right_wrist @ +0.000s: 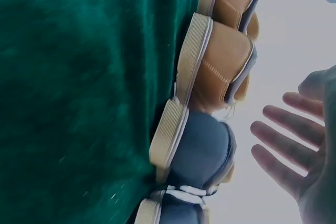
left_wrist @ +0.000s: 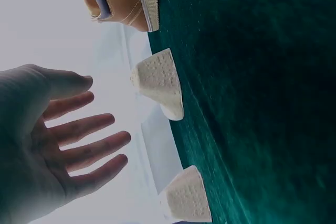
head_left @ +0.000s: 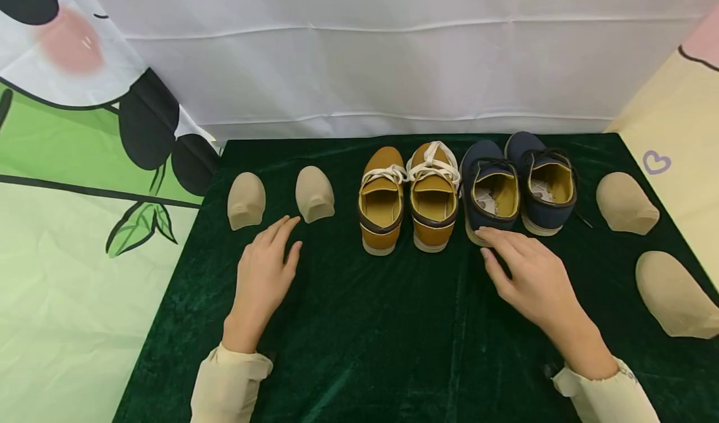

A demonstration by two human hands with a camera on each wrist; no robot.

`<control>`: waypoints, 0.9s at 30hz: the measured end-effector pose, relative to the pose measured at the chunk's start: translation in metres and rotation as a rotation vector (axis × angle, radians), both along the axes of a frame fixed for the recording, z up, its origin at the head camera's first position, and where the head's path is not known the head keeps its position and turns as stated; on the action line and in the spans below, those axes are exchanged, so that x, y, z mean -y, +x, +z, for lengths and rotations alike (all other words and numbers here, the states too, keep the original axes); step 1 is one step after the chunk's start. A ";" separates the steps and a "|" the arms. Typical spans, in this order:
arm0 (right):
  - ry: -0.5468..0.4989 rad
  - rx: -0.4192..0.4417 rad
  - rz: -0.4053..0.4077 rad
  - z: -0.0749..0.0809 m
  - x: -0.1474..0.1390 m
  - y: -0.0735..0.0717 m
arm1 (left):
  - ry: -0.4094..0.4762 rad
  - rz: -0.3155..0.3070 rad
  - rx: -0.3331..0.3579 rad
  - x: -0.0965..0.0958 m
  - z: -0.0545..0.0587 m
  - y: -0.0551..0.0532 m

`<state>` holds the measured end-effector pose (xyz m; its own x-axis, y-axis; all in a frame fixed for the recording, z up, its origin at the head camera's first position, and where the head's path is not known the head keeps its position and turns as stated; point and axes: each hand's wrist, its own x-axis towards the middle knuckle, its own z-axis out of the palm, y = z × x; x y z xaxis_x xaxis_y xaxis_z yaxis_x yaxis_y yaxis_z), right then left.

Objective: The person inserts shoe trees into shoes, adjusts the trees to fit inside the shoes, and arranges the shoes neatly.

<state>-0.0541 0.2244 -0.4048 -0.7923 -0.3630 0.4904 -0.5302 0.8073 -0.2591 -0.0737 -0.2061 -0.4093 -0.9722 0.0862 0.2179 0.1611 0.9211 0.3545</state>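
Note:
My left hand [head_left: 263,273] hovers with its fingers spread near two beige moulded shoe inserts, a left one [head_left: 246,201] and a right one [head_left: 314,193]. In the left wrist view its fingers [left_wrist: 94,148] stand apart from both inserts. My right hand [head_left: 528,276] hangs near the heel of the left navy shoe [head_left: 490,189], and the right wrist view shows a gap between its fingers [right_wrist: 286,142] and the shoes. Beside that shoe is the other navy shoe [head_left: 542,179]. Two tan shoes with white laces, a left one [head_left: 382,201] and a right one [head_left: 432,198], stand in the middle.
Two more beige inserts lie at the right, a far one [head_left: 626,203] and a near one [head_left: 676,295]. All rest on a dark green velvet cloth [head_left: 382,342]. A white curtain [head_left: 359,73] hangs behind, with printed cloth at both sides.

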 end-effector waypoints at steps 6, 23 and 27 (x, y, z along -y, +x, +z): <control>0.003 0.035 0.061 0.004 0.020 -0.019 | -0.023 0.000 0.090 -0.007 0.000 -0.019; 0.095 0.005 0.199 0.014 0.071 -0.077 | -0.080 -0.055 0.112 -0.014 -0.013 -0.068; 0.118 -0.005 0.218 0.015 0.083 -0.091 | -0.078 -0.070 0.105 -0.017 -0.016 -0.077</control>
<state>-0.1453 0.1416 -0.3903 -0.6868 -0.5798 0.4384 -0.6960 0.6984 -0.1668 -0.1502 -0.1892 -0.4252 -0.9803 0.1672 0.1053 0.1916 0.9344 0.3002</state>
